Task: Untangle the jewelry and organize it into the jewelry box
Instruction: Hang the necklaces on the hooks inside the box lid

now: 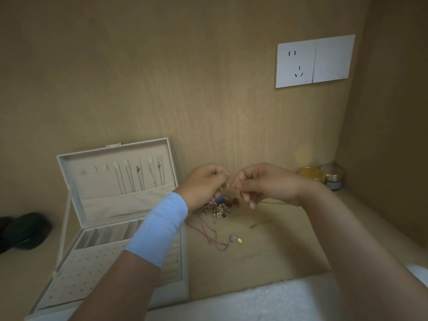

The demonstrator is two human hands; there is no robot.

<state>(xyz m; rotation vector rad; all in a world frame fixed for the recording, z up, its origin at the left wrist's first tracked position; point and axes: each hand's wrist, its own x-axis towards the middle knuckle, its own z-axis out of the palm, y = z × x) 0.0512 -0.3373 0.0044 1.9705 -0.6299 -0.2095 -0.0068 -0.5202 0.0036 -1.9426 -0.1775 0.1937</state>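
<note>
A white jewelry box [69, 269] stands open at the left, several thin chains [139, 177] hanging on hooks inside its raised lid [115, 149]. A tangled heap of jewelry [218, 208] lies on the wooden surface right of the box. Above the heap my left hand [203, 184], with a light blue wristband, and my right hand [266, 181] meet fingertip to fingertip, both pinching a small piece of jewelry too tiny to make out. A pink cord [208, 235] with a small yellow charm [240, 240] trails toward me from the heap.
Two small round jars [324, 176] stand in the back right corner. A dark object [23, 230] lies at the far left. A wall socket [313, 61] is on the wooden back panel. A thin gold chain [260, 223] lies right of the heap. White fabric [266, 300] covers the near edge.
</note>
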